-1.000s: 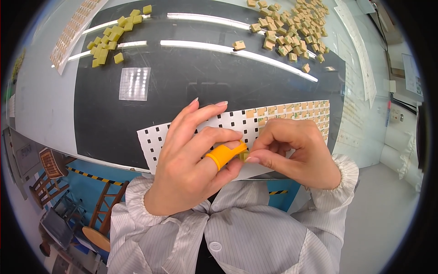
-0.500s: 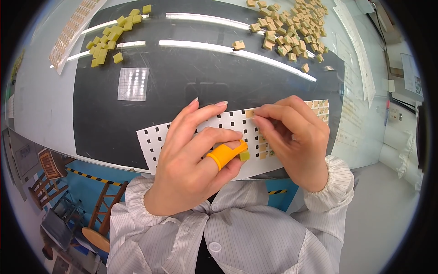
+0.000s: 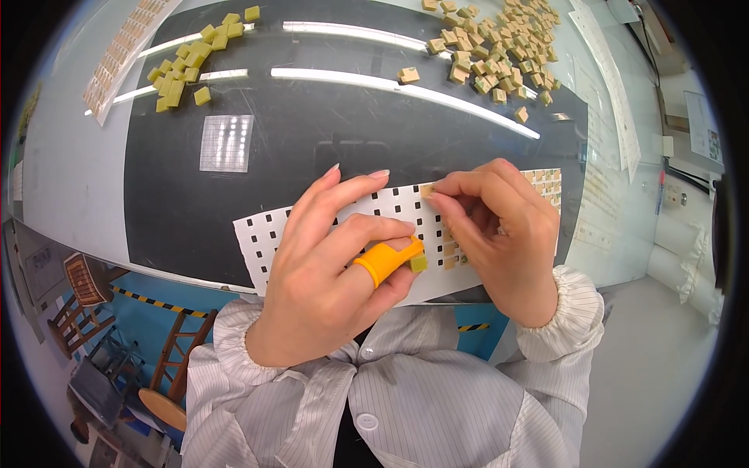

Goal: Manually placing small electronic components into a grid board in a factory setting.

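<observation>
A white sheet [image 3: 406, 292] with rows of small black squares lies at the table's near edge, and tan square pieces [image 3: 449, 251] cover some squares toward its right. My left hand [image 3: 328, 265] rests over the sheet, two fingers stretched out, wearing an orange finger sleeve [image 3: 380, 264]. A yellow-green block [image 3: 419, 264] is held at the sleeve's end beside my thumb. With thumb and forefinger together, my right hand [image 3: 507, 234] pinches a small tan square [image 3: 426, 191] at the sheet's far edge. Its other fingers are curled and partly hidden.
Yellow-green blocks [image 3: 195, 58] are scattered at the far left of the dark tabletop [image 3: 328, 117]. A heap of tan blocks [image 3: 499, 47] lies far right. A clear gridded square [image 3: 226, 143] lies left of centre. A filled sheet [image 3: 129, 58] lies far left. Wooden stools [image 3: 175, 366] stand below left.
My right hand has shifted very slightly left, its fingertips still at the tan square. My left hand and its block stay almost where they were.
</observation>
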A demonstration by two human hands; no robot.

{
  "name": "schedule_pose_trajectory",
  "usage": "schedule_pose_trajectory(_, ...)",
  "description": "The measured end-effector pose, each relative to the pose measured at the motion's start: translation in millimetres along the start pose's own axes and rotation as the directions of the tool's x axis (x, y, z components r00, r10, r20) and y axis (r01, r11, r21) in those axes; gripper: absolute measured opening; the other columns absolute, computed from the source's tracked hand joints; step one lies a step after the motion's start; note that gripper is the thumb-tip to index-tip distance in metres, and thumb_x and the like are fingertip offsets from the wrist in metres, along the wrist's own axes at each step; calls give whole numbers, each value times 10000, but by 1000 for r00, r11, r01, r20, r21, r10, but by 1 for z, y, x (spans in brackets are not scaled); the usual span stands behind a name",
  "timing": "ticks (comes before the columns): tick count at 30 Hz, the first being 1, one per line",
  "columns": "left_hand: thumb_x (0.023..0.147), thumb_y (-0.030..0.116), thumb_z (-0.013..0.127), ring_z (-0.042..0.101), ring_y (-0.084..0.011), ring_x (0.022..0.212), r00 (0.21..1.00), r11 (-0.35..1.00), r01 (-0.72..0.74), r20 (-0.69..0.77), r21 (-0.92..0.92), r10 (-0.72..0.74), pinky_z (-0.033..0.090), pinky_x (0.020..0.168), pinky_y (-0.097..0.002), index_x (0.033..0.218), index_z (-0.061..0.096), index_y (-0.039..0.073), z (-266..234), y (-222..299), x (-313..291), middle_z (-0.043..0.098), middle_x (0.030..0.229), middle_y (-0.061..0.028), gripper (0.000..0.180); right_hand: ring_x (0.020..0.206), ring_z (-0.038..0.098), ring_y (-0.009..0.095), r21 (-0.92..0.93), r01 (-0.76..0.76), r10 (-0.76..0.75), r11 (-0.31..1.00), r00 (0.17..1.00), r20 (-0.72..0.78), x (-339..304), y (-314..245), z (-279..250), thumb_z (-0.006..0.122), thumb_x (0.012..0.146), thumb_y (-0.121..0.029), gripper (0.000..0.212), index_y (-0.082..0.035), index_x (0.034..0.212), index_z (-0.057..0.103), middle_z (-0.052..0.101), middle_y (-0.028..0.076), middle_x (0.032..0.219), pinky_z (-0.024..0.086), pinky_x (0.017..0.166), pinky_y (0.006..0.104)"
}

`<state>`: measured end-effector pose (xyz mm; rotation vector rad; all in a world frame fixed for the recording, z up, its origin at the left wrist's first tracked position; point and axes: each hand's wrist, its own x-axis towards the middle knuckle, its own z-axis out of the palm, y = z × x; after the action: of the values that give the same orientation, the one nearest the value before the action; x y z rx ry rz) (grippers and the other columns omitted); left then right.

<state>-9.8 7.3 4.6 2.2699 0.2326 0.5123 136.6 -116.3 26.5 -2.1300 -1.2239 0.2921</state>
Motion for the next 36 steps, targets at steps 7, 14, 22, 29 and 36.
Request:
schedule_pose_trajectory(7,614,36,790,582,-319,1162,1000,1000,-8,-7,-3,8,398,1036,-558,846,710,59,1,0,0,694,961,-8,247,585,551,64,-22,74,-75,997,996,-42,-2,3,2,745,779,24,131,-30,887,695,623,20,797,442,510,195)
schedule_pose_trajectory(14,619,34,791,584,-321,1159,1000,1000,-8,-6,-6,7,398,1035,-557,843,704,56,1,0,0,694,963,-9,242,574,523,43,34,-47,47,998,999,-5,1,0,-1,760,771,12,122,-28,848,674,611,11,769,406,497,181)
schedule_pose_trajectory(22,608,32,795,580,-324,1164,1000,1000,-3,-6,-8,3,395,1038,-559,848,703,60,0,0,0,693,966,-6,259,585,506,17,164,-128,111,978,988,109,4,-1,-10,750,801,-9,115,-17,835,641,607,-14,767,394,499,174)
schedule_pose_trajectory(29,611,42,792,573,-322,1176,1000,1000,-4,5,-14,4,388,1044,-558,859,718,79,0,-1,0,696,981,0,262,618,595,52,395,-759,334,517,604,724,24,-7,-43,704,852,-34,97,21,840,624,643,32,754,481,545,179)
schedule_pose_trajectory(36,627,54,791,561,-328,1190,999,1000,1,33,11,-1,372,1050,-563,874,731,98,-1,1,2,695,997,2,258,661,635,81,353,-796,262,492,522,811,24,-2,-38,684,883,-57,107,32,863,630,660,55,767,544,614,213)
